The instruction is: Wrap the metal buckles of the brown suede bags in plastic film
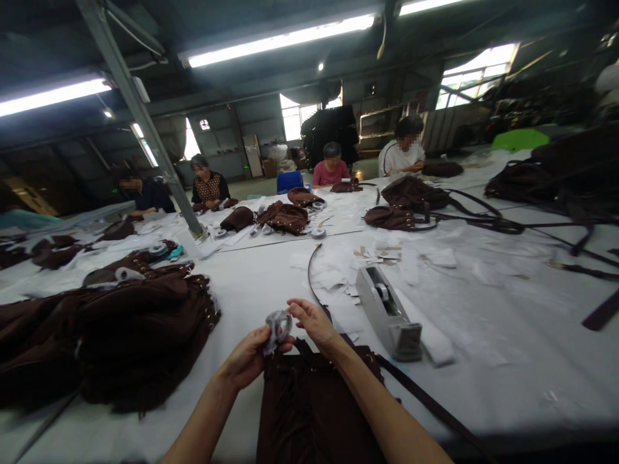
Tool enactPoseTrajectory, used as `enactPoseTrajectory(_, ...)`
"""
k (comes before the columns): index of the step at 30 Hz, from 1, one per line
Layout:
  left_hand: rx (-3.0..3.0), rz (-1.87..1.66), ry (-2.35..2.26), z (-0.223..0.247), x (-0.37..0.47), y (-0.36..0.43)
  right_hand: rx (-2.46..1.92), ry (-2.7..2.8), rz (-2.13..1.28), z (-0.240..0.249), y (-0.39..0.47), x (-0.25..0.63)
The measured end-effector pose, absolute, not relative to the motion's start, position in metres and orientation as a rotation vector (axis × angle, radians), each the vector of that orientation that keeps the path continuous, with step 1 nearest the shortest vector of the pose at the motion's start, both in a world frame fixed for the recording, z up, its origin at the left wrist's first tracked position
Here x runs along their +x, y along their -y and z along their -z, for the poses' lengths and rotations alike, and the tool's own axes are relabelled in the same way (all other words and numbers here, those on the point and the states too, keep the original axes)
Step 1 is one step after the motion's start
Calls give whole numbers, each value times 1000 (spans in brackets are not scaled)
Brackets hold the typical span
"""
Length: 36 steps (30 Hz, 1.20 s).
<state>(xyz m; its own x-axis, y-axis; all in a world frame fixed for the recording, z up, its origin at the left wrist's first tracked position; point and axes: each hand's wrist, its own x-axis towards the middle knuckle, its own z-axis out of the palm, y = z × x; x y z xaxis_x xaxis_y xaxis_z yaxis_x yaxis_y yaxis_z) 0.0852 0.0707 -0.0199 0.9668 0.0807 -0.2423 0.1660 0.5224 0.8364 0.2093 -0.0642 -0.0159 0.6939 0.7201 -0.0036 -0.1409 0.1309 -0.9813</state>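
My left hand (246,357) grips a small round object in clear wrapping (278,327), thumb on its near side and fingers beneath. Just right of it is my right hand (312,322), its fingers bent with the fingertips at the wrapping's edge; whether they pinch it is too small to tell. Below both hands a dark brown bag (309,406) with gold eyelets lies at the table's near edge, partly covered by my right forearm. Its long strap (430,399) runs off to the right.
A grey tape dispenser (389,316) stands right of my hands. Brown bags (145,328) are piled at left, others (411,200) lie farther back. Paper scraps and plastic film (483,283) cover the right side. Several people sit across the white table (242,274).
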Motion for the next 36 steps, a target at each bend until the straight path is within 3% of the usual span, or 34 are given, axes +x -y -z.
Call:
enactPoseTrajectory(23, 926, 0, -371, 47, 86, -80, -1424, 473, -701, 74, 76, 212)
enactPoseTrajectory(36, 1175, 107, -275, 35, 94, -68, -1253, 619, -760, 65, 80, 204)
